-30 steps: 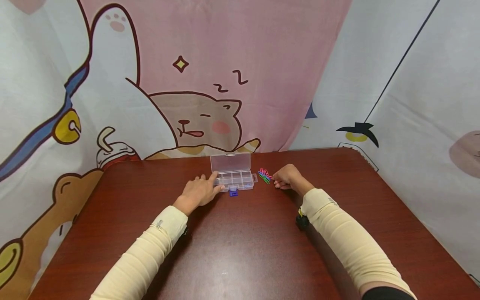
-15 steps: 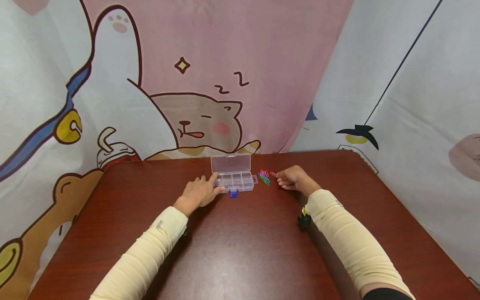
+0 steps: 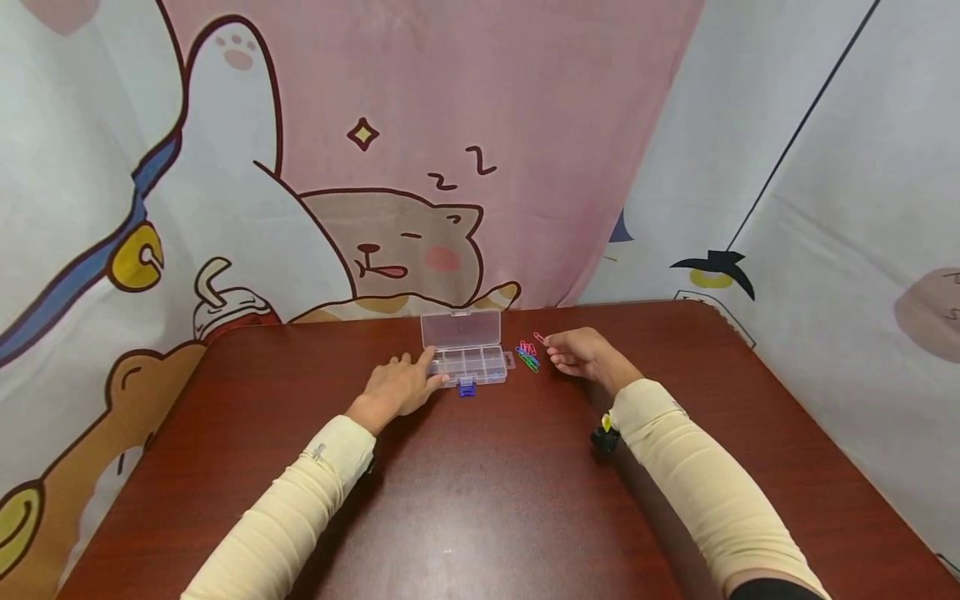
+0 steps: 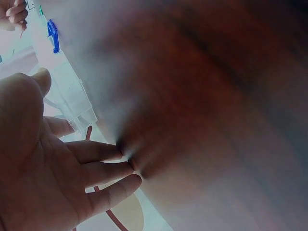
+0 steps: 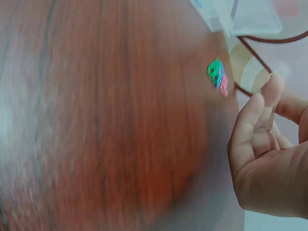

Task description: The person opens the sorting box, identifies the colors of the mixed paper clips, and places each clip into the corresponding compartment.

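Note:
A clear plastic compartment box (image 3: 476, 354) with its lid raised stands near the table's far edge, a blue latch (image 3: 467, 389) on its front. My left hand (image 3: 397, 385) rests at the box's left end, fingers spread; in the left wrist view the thumb and index finger lie along the box (image 4: 72, 94). Right of the box, my right hand (image 3: 583, 354) pinches a pink paper clip (image 3: 539, 337) between thumb and fingers, above the table. Just left of that hand lies a small pile of pink, blue and green paper clips (image 3: 528, 357), also seen in the right wrist view (image 5: 217, 74).
The brown wooden table (image 3: 465, 483) spreads out in front of me. Behind it hangs a cartoon-printed cloth (image 3: 570, 150). Some small blue pieces (image 3: 495, 375) show in a front right compartment of the box.
My right hand has drawn a pink paper clip away from the pile, then lifted it and shifted slightly left. The left hand has stayed at the box.

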`<state>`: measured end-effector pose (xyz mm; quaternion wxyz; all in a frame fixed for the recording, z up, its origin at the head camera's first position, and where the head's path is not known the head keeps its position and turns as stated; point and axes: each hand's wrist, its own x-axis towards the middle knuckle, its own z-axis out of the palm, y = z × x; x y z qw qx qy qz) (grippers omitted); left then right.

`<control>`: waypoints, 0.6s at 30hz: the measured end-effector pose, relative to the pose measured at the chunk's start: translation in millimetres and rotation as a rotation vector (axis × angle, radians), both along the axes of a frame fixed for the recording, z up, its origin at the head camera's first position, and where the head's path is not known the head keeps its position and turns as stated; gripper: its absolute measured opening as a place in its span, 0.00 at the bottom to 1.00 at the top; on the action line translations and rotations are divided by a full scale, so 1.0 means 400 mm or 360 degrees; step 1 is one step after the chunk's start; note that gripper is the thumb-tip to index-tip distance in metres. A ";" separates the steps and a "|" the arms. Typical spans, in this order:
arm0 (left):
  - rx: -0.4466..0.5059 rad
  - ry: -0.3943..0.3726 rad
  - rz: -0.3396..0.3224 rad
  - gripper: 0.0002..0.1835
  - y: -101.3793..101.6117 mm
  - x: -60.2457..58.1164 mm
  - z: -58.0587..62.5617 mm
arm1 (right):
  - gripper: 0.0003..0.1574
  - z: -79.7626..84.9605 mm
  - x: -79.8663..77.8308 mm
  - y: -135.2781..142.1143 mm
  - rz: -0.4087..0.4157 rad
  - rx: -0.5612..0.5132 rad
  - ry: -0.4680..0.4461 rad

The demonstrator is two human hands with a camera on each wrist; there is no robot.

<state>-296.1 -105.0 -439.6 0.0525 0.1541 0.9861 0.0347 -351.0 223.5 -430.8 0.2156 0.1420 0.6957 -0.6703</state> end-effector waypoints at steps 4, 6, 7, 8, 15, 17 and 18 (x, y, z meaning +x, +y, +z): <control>0.0000 0.0003 0.0003 0.36 -0.002 0.000 -0.001 | 0.17 0.011 0.003 -0.027 0.0026 -0.0040 0.0047; 0.0002 0.0003 0.0003 0.36 -0.002 0.000 -0.001 | 0.17 0.015 0.005 -0.041 0.0054 -0.0024 0.0073; 0.0002 0.0003 0.0002 0.36 -0.003 0.000 -0.001 | 0.17 0.016 0.007 -0.050 0.0063 -0.0008 0.0083; 0.0003 0.0003 0.0002 0.37 -0.003 0.000 -0.001 | 0.17 0.016 0.008 -0.058 0.0070 0.0006 0.0089; 0.0012 0.0000 0.0001 0.37 -0.003 0.001 0.001 | 0.19 0.010 0.017 -0.111 0.0158 0.0060 0.0097; 0.0011 -0.0003 0.0002 0.37 -0.003 0.002 0.002 | 0.20 0.007 0.019 -0.126 0.0184 0.0074 0.0099; 0.0011 -0.0005 0.0002 0.37 -0.003 0.002 0.003 | 0.19 0.006 0.020 -0.134 0.0189 0.0077 0.0095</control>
